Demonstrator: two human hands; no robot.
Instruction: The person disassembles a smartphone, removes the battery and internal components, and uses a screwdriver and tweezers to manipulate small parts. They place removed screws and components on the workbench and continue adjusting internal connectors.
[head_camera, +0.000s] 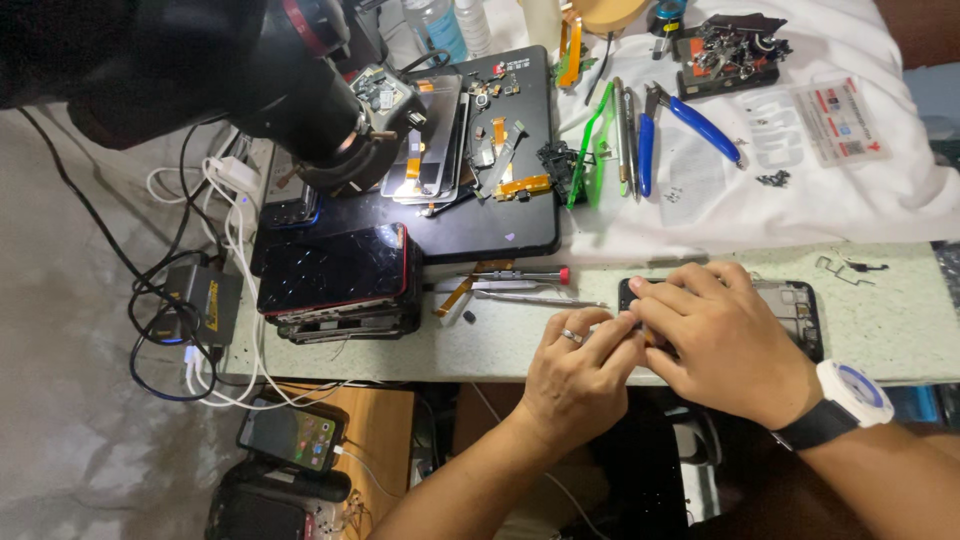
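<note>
1. Two bare hands work at the near edge of the pale worktop (900, 330): the left hand (578, 375), with one ring, and the right hand (725, 340), with one white watch (850, 395) on its wrist
2. Both meet over one opened phone frame (800, 305), black, lying flat close to the near edge; the right hand covers its left half
3. The left grip is pinched, fingertips pressed against the frame's left end; what it pinches is too small to tell. The right grip is curled down onto the frame, holding it in place
4. Just beyond the hands lie one red-capped screwdriver (525, 275) and one pair of tweezers (540, 298), with bare worktop between them and the frame
5. To the left, one stack of phones (340, 280) sits at the worktop's left end, its top one having a dark screen and red rim; cables (200, 330) hang past that edge
6. Farther back, one black mat (500, 220) carries many small parts and flex strips
7. One microscope (300, 90) hangs over its left side
8. On the white cloth (800, 190) beyond, one pair of blue-handled pliers (690, 125) lies beside several slim tools; open cloth shows to the right
</note>
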